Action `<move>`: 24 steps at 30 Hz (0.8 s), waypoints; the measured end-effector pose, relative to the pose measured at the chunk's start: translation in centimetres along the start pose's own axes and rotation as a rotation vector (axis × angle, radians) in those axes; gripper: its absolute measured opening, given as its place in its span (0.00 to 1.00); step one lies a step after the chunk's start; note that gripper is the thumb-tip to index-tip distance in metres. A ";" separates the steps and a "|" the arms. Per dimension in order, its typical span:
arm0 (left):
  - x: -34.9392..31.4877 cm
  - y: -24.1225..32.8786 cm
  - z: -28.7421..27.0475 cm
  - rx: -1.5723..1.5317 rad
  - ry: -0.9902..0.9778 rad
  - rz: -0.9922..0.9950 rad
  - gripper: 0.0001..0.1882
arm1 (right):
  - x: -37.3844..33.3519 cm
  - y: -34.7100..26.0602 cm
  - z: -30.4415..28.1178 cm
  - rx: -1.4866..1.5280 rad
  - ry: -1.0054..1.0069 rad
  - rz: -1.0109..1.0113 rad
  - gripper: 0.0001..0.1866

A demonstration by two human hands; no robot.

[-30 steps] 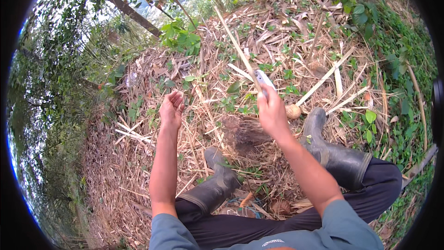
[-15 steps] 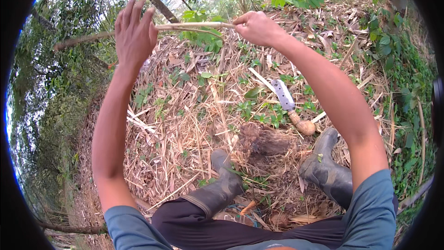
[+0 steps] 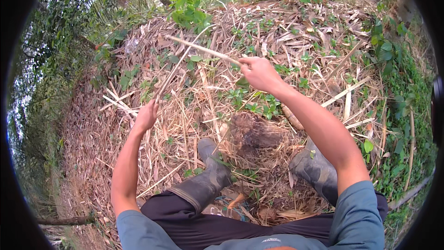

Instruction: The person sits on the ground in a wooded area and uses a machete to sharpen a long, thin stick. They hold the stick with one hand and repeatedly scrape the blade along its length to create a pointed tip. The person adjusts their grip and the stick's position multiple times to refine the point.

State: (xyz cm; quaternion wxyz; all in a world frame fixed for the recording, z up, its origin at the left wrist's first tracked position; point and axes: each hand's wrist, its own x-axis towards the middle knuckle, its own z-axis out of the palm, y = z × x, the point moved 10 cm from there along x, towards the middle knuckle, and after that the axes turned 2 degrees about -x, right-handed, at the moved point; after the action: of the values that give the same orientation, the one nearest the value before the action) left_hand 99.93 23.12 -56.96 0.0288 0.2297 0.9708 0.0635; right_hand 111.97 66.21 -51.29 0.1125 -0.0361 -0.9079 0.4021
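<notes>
My left hand (image 3: 147, 115) is closed around the lower end of a thin brownish stick (image 3: 173, 70), which slants up and away to the right with a bent tip. A pale, flat wooden strip (image 3: 203, 50) is pinched at its near end by my right hand (image 3: 261, 75); it points left and away. The strip and the stick cross near their far ends, and whether they touch or are joined there I cannot tell. Beyond the stump (image 3: 256, 132), the wooden handle (image 3: 292, 116) of a blade tool shows partly beside my right forearm, which hides the rest.
Dry leaves and straw (image 3: 152, 157) cover the sloping ground, with small green plants among them. My boots (image 3: 208, 169) stand on either side of the stump. Pale split strips (image 3: 347, 93) lie to the right. Dense foliage (image 3: 41, 111) borders the left, vines the right.
My left hand has come down and nearer, closing from spread fingers onto the stick. My right hand has lowered slightly with the pale strip. The two pieces now spread apart at an angle.
</notes>
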 end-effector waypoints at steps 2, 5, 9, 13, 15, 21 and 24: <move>-4.4 -1.5 3.5 -0.049 0.002 -0.085 0.17 | -2.8 4.6 -1.4 0.067 0.057 0.193 0.20; -7.5 -3.1 4.3 -0.057 0.110 -0.055 0.16 | -8.7 10.7 -3.3 0.178 0.176 0.340 0.20; -6.7 -3.2 1.7 -0.012 0.100 -0.055 0.15 | -18.4 17.9 -5.6 0.290 0.228 0.569 0.19; -9.6 -7.6 -1.7 0.253 0.121 -0.081 0.15 | -26.3 20.8 -8.3 0.171 0.345 0.612 0.20; -12.0 -9.4 -3.6 0.260 0.143 -0.105 0.15 | -29.8 22.1 -10.4 -0.122 0.394 0.641 0.19; -20.8 -11.9 -5.6 0.255 0.102 -0.247 0.17 | -33.5 25.7 -13.4 -0.440 0.383 0.701 0.19; -21.2 -11.1 -6.6 0.274 0.080 -0.258 0.18 | -34.8 27.9 -13.9 -0.546 0.354 0.829 0.19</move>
State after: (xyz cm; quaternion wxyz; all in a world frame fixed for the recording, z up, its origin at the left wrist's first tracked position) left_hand 113.38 3.03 -51.37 -0.0333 0.1026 0.9921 -0.0646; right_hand 148.33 89.64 -68.95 0.0823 -0.4875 -0.8563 0.1496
